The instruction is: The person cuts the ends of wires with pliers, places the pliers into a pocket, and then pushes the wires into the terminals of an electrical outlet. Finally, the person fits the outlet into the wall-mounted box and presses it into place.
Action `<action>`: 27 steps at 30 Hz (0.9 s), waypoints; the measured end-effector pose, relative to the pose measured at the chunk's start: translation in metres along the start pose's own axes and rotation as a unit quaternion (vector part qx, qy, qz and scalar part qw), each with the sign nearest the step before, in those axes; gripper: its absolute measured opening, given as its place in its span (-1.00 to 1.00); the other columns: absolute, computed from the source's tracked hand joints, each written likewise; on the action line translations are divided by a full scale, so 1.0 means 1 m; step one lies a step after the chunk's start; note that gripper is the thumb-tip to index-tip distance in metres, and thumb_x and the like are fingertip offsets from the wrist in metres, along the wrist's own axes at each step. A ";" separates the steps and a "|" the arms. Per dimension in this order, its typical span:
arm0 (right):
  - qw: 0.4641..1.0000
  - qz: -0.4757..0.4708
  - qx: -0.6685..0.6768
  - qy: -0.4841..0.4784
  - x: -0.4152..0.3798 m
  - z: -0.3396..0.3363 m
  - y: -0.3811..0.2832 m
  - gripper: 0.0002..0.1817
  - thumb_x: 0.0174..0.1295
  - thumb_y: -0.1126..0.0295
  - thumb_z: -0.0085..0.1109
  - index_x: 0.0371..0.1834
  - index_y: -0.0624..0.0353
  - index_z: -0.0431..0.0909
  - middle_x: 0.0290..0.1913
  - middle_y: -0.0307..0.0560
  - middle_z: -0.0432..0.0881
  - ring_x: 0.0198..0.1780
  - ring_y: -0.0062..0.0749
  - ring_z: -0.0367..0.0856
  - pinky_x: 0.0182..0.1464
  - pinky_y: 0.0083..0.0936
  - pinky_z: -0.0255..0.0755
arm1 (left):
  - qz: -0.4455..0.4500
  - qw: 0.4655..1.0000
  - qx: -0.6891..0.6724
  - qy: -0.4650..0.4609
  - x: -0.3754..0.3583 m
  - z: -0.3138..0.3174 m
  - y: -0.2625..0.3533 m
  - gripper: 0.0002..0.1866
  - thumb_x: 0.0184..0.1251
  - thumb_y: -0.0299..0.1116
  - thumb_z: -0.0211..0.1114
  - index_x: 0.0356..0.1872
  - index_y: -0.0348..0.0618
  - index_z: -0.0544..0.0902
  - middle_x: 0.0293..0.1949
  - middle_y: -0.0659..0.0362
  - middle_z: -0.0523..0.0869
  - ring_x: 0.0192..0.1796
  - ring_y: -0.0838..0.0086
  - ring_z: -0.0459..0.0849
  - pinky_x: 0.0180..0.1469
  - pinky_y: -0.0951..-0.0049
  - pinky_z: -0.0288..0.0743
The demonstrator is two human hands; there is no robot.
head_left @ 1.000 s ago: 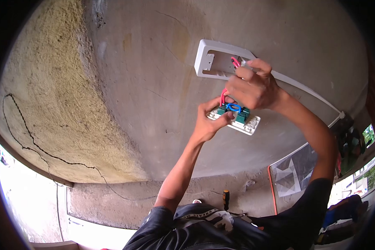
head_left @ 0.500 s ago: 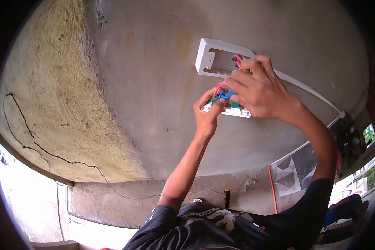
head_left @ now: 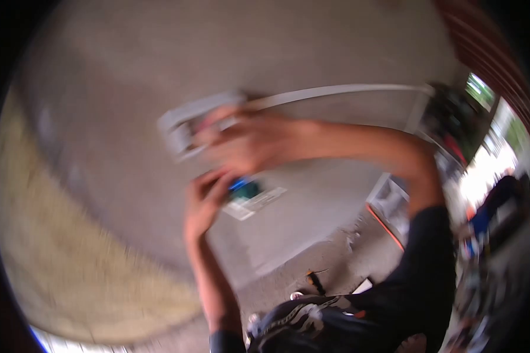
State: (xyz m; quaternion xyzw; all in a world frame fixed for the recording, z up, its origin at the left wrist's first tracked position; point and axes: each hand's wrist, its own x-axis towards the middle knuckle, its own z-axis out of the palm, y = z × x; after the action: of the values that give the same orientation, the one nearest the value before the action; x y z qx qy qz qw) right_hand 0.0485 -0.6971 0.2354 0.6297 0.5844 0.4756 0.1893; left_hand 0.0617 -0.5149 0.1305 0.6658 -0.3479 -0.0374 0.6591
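Observation:
An electrical faceplate (head_left: 259,204), white with green modules on its back, hangs tilted below the wall box. My left hand (head_left: 203,206) grips it at its left end, with thumb and fingers closed by a loop of blue wire (head_left: 238,185). My right hand (head_left: 247,141) is raised just above, in front of the white surface-mounted wall box (head_left: 174,132), and covers much of its right side. A smear of red wire (head_left: 205,122) shows beside the right fingers. Motion blurs those fingers, so their grip is not clear.
White trunking (head_left: 335,89) runs along the wall to the right from the box. Below are a black and orange screwdriver (head_left: 315,282), an orange cable (head_left: 385,226) and a patterned panel (head_left: 393,200). Blurred clutter (head_left: 483,288) lies at the right.
The view has swung and tilted, so the box, faceplate and hands now appear further left. The left hand keeps hold of the faceplate; the right hand stays near the box.

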 end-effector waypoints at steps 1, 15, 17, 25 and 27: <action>0.999 -0.008 -0.050 0.018 -0.001 -0.003 -0.001 -0.87 -0.01 0.20 0.23 -0.58 -0.10 0.54 -0.17 -0.32 0.56 0.16 -0.23 0.42 0.21 -0.21 0.29 | 0.000 0.999 0.015 0.047 0.004 0.001 -0.005 -0.75 0.41 -0.30 0.25 -0.13 -0.32 0.68 -0.29 0.23 0.68 -0.27 0.61 0.57 -0.21 0.54 0.48; 0.985 0.030 -0.145 -0.087 0.002 0.009 -0.017 -0.71 -0.24 0.11 0.31 -0.87 -0.05 0.45 -0.56 -0.48 0.58 -0.12 -0.36 0.47 -0.15 -0.26 0.36 | 0.082 0.957 0.023 0.277 0.021 0.010 -0.041 -0.71 0.37 -0.40 0.24 -0.11 -0.52 0.66 -0.28 0.15 0.70 -0.26 0.52 0.59 -0.21 0.49 0.45; 0.986 0.065 -0.130 -0.083 0.002 0.011 -0.018 -0.76 -0.23 0.13 0.33 -0.83 -0.11 0.49 -0.51 -0.49 0.59 -0.06 -0.33 0.48 -0.12 -0.24 0.34 | 0.126 0.946 0.002 0.298 0.024 0.006 -0.045 -0.68 0.36 -0.35 0.28 -0.09 -0.50 0.66 -0.25 0.14 0.70 -0.23 0.49 0.59 -0.19 0.46 0.49; 0.994 0.104 0.016 -0.035 -0.021 -0.007 -0.013 -0.91 -0.01 0.29 0.24 -0.58 0.00 0.62 -0.25 -0.23 0.64 0.07 -0.28 0.51 0.15 -0.32 0.43 | 0.097 0.981 -0.034 0.163 0.016 0.017 -0.024 -0.70 0.38 -0.34 0.31 0.01 -0.33 0.68 -0.23 0.20 0.73 -0.20 0.58 0.63 -0.13 0.57 0.49; 0.991 0.121 0.022 -0.056 -0.024 -0.014 -0.011 -0.86 0.05 0.33 0.24 -0.41 0.16 0.65 -0.06 -0.18 0.61 0.19 -0.30 0.51 0.11 -0.31 0.49 | 0.073 0.984 -0.133 0.095 0.010 0.017 -0.026 -0.65 0.45 -0.31 0.20 0.13 -0.32 0.61 -0.14 0.12 0.73 -0.05 0.49 0.68 0.03 0.47 0.53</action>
State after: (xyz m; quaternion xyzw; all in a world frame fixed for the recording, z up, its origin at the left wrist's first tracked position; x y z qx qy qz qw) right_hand 0.0341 -0.7204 0.2244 0.7254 0.5027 0.4460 0.1490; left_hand 0.0716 -0.5370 0.1093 0.5452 -0.3236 0.0279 0.7728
